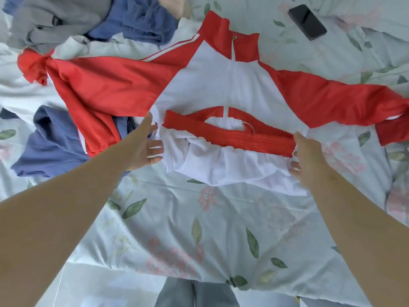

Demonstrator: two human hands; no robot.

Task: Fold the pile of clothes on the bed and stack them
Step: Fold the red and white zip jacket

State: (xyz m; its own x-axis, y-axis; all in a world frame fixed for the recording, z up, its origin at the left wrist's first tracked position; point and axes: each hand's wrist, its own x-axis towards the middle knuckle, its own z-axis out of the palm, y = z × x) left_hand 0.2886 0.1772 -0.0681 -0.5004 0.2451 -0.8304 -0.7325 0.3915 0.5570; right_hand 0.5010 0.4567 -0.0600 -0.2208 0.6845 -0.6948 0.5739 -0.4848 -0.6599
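A red and white zip jacket (212,85) lies spread on the bed, collar away from me, both red sleeves stretched out sideways. Its red ribbed hem (230,135) is turned up toward the chest. My left hand (147,145) holds the white fabric at the hem's left end, thumb on top. My right hand (307,156) grips the hem's right end with fingers tucked under the cloth. A blue garment (48,145) lies under the left sleeve. More grey and blue clothes (93,21) are piled at the far left.
A black phone (307,21) lies on the floral bedsheet (210,229) at the far right. Another person's hand (174,4) shows at the top edge beside the pile. My grey trousers (194,293) show at the bed's near edge.
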